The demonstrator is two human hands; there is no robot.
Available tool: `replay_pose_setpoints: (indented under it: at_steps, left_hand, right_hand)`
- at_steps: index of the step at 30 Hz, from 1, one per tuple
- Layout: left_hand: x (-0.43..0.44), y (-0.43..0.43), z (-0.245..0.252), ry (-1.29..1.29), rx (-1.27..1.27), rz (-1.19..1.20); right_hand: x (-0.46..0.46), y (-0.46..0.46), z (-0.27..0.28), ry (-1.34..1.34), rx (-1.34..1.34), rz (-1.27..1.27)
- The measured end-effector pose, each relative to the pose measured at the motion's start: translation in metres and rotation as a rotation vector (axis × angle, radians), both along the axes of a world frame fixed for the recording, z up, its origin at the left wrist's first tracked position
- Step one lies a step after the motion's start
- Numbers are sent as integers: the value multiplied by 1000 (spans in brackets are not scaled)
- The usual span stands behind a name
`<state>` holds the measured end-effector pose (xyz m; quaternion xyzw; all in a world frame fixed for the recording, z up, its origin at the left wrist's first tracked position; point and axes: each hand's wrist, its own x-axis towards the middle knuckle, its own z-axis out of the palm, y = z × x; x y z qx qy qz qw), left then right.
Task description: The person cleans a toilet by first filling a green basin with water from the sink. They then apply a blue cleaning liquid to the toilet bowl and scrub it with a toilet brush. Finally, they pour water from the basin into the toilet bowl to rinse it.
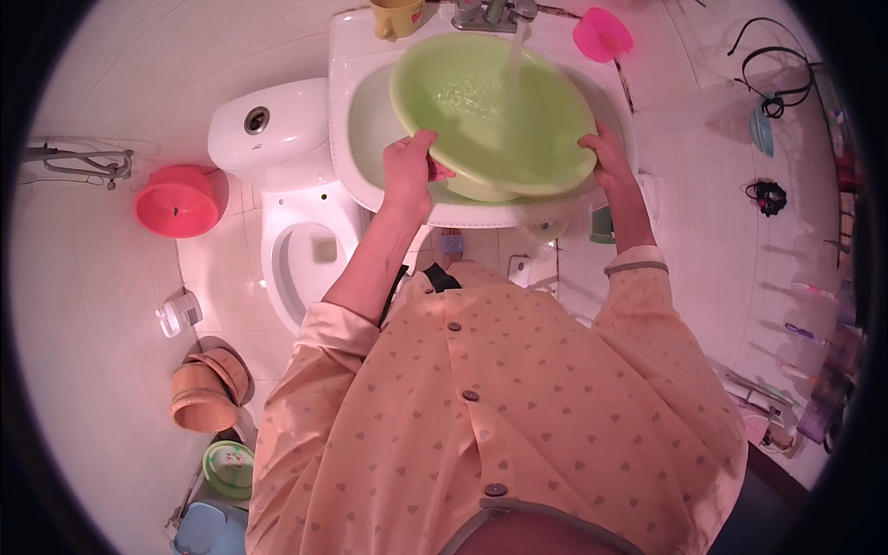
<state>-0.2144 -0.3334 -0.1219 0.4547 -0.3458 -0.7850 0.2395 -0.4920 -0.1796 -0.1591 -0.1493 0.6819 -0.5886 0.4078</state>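
A large light-green plastic basin point(472, 149) rests tilted in the white washbasin point(368, 132), partly filled with clear water. From the metal faucet point(525, 10) a stream of water runs into it, rippling the surface. My left hand point(411, 168) grips the basin's near left rim, thumb on top; something pink shows under its fingers, too hidden to name. On the right side, my right hand point(609, 156) holds the rim with its thumb over the edge.
A yellow mug point(397, 17) and a pink plastic scoop point(602, 35) sit on the washbasin's back ledge. Left of it stands a white toilet point(305, 250). Farther left are a red basin point(177, 202), a white bottle point(180, 313) and wooden buckets point(205, 395). Headbands point(777, 76) hang on the right wall.
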Motion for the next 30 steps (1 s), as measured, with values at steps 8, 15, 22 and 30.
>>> replay_pose_setpoints:
  at_steps: [8, 15, 22, 30]
  left_hand:
    - [-1, 7, -7, 31, -28, -7]
    - [10, 14, -14, 49, -152, -40]
    - [24, 20, -43, -31, -400, -22]
    - [38, 24, -76, -154, -625, -135]
  right_hand:
    - [10, 5, -6, -12, -72, -92]
    - [12, 18, -22, -171, -177, -315]
    - [13, 38, -48, -49, -175, -510]
    - [40, 28, -46, 277, -206, -522]
